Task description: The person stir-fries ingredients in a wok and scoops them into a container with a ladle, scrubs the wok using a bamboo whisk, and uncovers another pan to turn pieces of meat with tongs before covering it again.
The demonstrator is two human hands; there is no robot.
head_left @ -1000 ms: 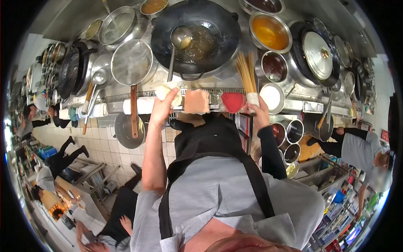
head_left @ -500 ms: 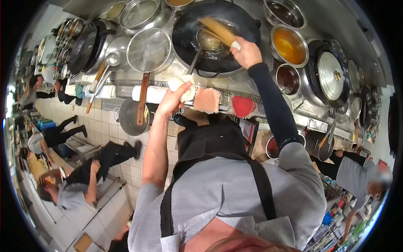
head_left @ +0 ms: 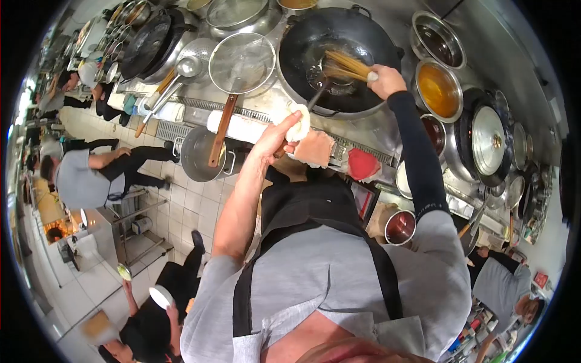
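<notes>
- The right hand (head_left: 386, 81) is closed around the white-bound end of a bamboo brush (head_left: 346, 65); its bristles reach into the black wok (head_left: 339, 57), which sits on the steel bench (head_left: 260, 100) at the top of the view.
- The left hand (head_left: 279, 134) has its grip closed on a white cloth (head_left: 299, 124), bunched at the front edge of the bench just below the wok — the cloth appears wrapped around the lower end of a ladle handle (head_left: 316, 97) that slants up into the wok.
- Beside the cloth, along the same edge, lie a peach-coloured rag (head_left: 315, 149) and a red rag (head_left: 363, 164), with a folded white towel (head_left: 242, 127) on the other side.
- A round mesh strainer (head_left: 242, 63) with a wooden handle rests next to the wok; a small pot (head_left: 203, 156) hangs below the edge.
- Steel bowls stand past the wok — one holds orange liquid (head_left: 438, 91), another a dark sauce (head_left: 437, 43); a lidded pan (head_left: 487, 142) sits further along.
- The bench runs on into a row of dark woks (head_left: 145, 42) and stacked pots.
- The room is a busy kitchen with a pale tiled floor (head_left: 187, 199); other people in grey shirts and black aprons bend over low steel tables (head_left: 130, 221).
</notes>
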